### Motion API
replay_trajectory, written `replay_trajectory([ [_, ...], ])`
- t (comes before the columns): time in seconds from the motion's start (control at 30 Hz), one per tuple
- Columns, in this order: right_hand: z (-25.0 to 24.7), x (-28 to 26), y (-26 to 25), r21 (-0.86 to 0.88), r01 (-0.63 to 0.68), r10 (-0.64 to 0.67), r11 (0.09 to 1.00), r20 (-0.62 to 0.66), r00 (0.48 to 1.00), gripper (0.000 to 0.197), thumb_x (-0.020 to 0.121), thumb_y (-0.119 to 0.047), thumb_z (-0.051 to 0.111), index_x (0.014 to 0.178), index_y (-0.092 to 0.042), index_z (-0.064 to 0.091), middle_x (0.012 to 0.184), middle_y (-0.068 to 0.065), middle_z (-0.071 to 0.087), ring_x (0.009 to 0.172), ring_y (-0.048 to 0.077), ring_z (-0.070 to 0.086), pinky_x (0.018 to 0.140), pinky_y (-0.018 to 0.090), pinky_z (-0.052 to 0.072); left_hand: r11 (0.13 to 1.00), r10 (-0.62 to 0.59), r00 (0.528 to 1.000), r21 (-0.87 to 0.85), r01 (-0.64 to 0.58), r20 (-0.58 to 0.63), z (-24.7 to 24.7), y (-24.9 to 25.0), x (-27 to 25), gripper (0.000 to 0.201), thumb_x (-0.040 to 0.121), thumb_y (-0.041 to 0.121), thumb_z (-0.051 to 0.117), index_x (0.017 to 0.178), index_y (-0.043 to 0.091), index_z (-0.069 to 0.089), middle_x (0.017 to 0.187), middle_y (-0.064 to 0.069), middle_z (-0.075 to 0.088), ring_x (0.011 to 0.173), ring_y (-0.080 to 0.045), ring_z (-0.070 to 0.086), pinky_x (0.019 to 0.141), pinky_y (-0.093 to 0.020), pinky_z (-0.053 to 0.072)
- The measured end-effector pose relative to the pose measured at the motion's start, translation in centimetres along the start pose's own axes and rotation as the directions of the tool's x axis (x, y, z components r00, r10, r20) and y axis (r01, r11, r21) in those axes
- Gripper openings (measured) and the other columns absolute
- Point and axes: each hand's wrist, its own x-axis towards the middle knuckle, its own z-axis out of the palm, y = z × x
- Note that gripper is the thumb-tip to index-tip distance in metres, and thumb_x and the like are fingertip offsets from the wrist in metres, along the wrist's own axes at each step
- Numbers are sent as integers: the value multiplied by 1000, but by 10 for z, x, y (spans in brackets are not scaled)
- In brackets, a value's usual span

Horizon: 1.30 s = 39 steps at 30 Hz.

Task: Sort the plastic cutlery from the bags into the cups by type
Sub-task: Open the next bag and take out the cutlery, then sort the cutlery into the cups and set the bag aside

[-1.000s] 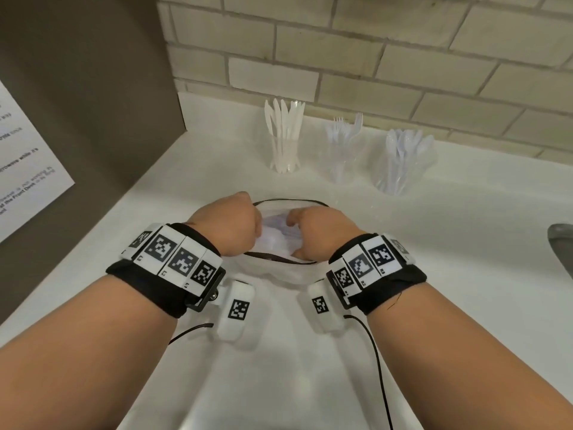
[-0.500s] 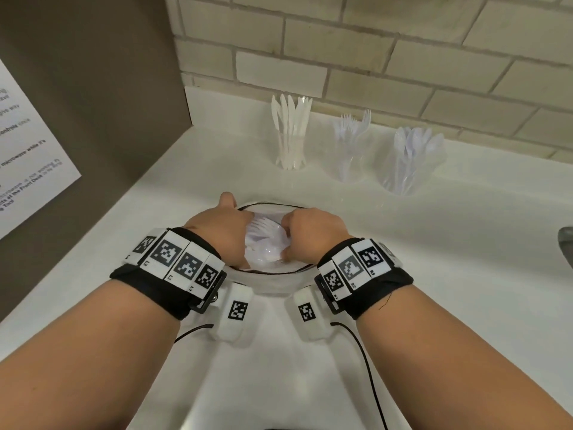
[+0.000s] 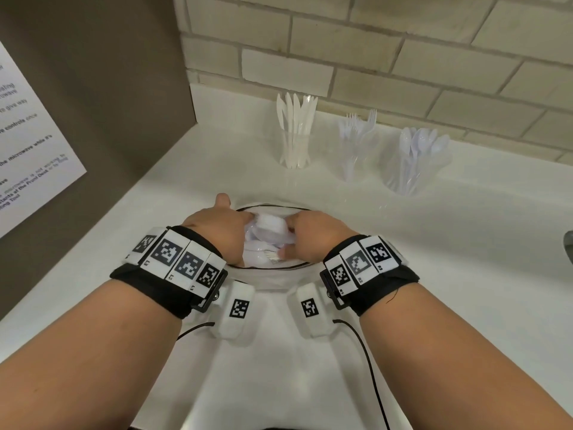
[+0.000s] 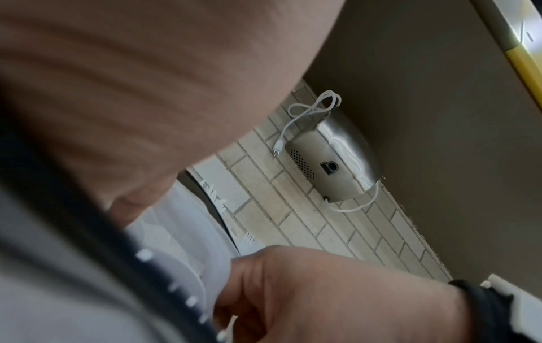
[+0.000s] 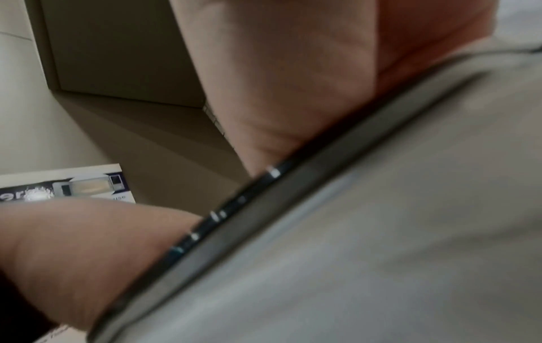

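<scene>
A clear zip bag [image 3: 269, 280] with a black rim lies on the white counter [image 3: 465, 274] right in front of me. My left hand [image 3: 223, 231] grips its left edge, thumb outside the rim. Inside the mouth, my right hand [image 3: 310, 234] pinches a bundle of white plastic cutlery [image 3: 273, 225] lifted between both hands. More cutlery lies lower in the bag, partly hidden. At the back wall stand three clear cups: knives [image 3: 294, 147], forks [image 3: 356, 153] and spoons [image 3: 412, 162]. The left wrist view shows the bag film [image 4: 176, 232] and the curled right hand [image 4: 322, 290].
A brown cabinet side [image 3: 93, 88] with a paper notice [image 3: 31, 150] walls off the left. The brick wall [image 3: 403, 57] runs behind the cups. A grey metal edge [image 3: 569, 249] shows at far right. A steel appliance with a white cord [image 4: 331, 160] appears in the left wrist view.
Both hands have closed in from spreading the bag's mouth. The white cutlery bundle has come up between them, and the view has tilted down slightly.
</scene>
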Motion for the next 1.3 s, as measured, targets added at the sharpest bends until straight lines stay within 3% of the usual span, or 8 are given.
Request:
replay_trajectory([
  [0.17, 5, 5, -4, -15, -8, 8, 1000, 25, 1000, 49, 77, -49, 72, 111, -17, 59, 92, -4, 52, 96, 22, 58, 73, 30, 42, 999, 21, 1000, 24, -21, -5, 2, 1, 0, 73, 64, 42, 76, 127, 31, 41, 134, -6, 22, 106, -31, 59, 82, -41, 56],
  [0.3, 0, 7, 2, 49, -19, 19, 999, 3, 1000, 18, 84, -30, 64, 89, -17, 53, 88, 1, 57, 83, 23, 57, 69, 29, 40, 999, 43, 999, 11, -42, -29, 1, -1, 0, 76, 64, 45, 76, 130, 42, 39, 135, -4, 23, 100, -30, 61, 81, -40, 55],
  [0.43, 2, 5, 0, 57, 17, -21, 998, 62, 998, 33, 78, -41, 73, 69, -21, 48, 74, -5, 53, 71, 18, 52, 67, 28, 40, 999, 47, 999, -9, -47, -19, 2, 0, 2, 85, 61, 43, 78, 134, 36, 36, 135, -5, 19, 106, -30, 60, 84, -42, 55],
  [0.73, 1, 4, -6, 30, 103, -106, 994, 100, 989, 38, 87, -34, 66, 112, -6, 61, 87, 1, 55, 85, 22, 52, 70, 25, 36, 997, 49, 998, -54, -51, -46, -5, -4, -3, 88, 63, 40, 80, 139, 41, 35, 143, -3, 15, 101, -26, 62, 86, -40, 54],
  [0.93, 0, 1, -4, 39, 97, -102, 995, 143, 984, 25, 87, -34, 65, 90, -9, 59, 81, 2, 54, 81, 22, 53, 66, 25, 40, 996, 61, 997, -62, -63, -44, -3, -6, 0, 94, 60, 38, 80, 139, 44, 31, 146, -1, 11, 118, -25, 54, 87, -39, 54],
  [1.07, -13, -7, 4, 201, 70, -85, 977, 65, 994, 33, 88, -32, 65, 113, -12, 57, 96, 0, 56, 87, 19, 52, 76, 24, 40, 996, 50, 997, -66, -54, -61, -8, -10, -3, 87, 65, 33, 81, 137, 46, 35, 147, 0, 15, 105, -27, 61, 85, -36, 53],
  [1.2, -17, -9, 13, 436, 100, -94, 894, -35, 995, 9, 89, -24, 65, 95, -21, 59, 90, -7, 60, 90, 17, 56, 70, 21, 42, 987, 123, 988, -90, -131, -91, -12, -12, -3, 79, 62, 33, 77, 128, 53, 38, 138, 4, 32, 120, -25, 52, 86, -38, 54],
  [1.3, -12, -6, 18, 605, 155, -106, 781, -116, 988, 16, 90, -24, 63, 81, -14, 72, 97, -1, 71, 102, 23, 63, 95, 35, 47, 977, 128, 984, -156, -146, -120, -15, -8, -6, 70, 66, 20, 77, 127, 43, 50, 142, 2, 27, 107, -21, 58, 86, -31, 52],
])
